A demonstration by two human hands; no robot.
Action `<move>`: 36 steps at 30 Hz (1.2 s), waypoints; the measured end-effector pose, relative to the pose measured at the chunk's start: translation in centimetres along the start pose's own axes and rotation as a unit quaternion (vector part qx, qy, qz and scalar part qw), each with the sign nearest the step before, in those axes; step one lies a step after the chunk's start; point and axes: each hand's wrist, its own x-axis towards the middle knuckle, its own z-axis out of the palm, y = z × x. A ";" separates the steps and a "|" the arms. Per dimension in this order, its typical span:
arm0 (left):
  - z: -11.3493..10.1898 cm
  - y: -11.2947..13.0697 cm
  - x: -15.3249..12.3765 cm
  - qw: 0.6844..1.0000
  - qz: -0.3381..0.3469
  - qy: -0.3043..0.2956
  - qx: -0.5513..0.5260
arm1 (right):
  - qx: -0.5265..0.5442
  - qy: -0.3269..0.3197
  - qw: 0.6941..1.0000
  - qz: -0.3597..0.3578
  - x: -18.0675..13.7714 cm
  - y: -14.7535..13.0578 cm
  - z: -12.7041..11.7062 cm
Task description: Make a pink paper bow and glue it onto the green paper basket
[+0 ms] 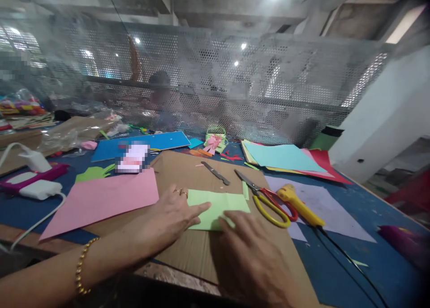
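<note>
A light green sheet of paper (pixel 218 202), creased across, lies on a piece of brown cardboard (pixel 188 256). My left hand (pixel 176 214) rests on the sheet's left part, index finger stretched out flat over it, with rings and a gold bead bracelet on this arm. At the sheet's front right edge is my right hand (pixel 250 240), blurred by motion, fingers bent over the paper; whether it pinches the edge cannot be made out. Scissors (pixel 268 200) with red and yellow handles lie just right of the sheet. Beyond it is a grey craft-knife blade (pixel 215 172).
Pink paper (pixel 110 200) lies left, below a phone (pixel 133 158). A yellow glue gun (pixel 298 205) with a black cord rests on lilac paper (pixel 339 214) at right. Coloured sheets (pixel 285 158) are stacked behind. A purple-and-white power strip (pixel 33 180) sits far left. A perforated screen (pixel 201 75) stands behind.
</note>
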 end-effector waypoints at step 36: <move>-1.4 0.3 0.4 1.000 -0.008 -0.017 0.023 | -0.015 0.044 0.995 -0.092 -0.7 4.2 -2.7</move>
